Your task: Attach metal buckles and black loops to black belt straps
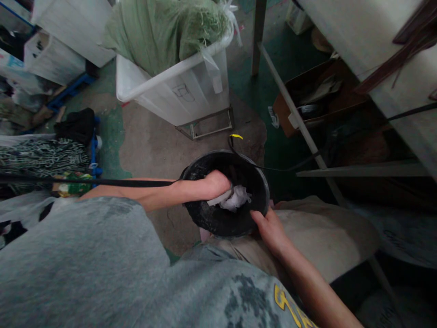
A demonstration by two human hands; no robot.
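A black bucket (261, 189) sits in front of my body, tilted so its inside shows. My right hand (264, 221) grips its near right rim, thumb over the edge and the other fingers out of sight behind it. Down inside the bucket, my left hand (218, 183) is bent at the wrist and closed against a crumpled white piece (236, 198). Its fingertips are mostly hidden, and whether the white piece is cloth, paper or plastic is unclear.
A white bin (180, 91) stuffed with a green woven sack (160, 36) stands ahead on a metal frame. At right is a table (362, 32) with a cardboard box (290, 123) underneath. Metal chains (44, 157) lie at left. A black cord (283, 169) runs beside the bucket.
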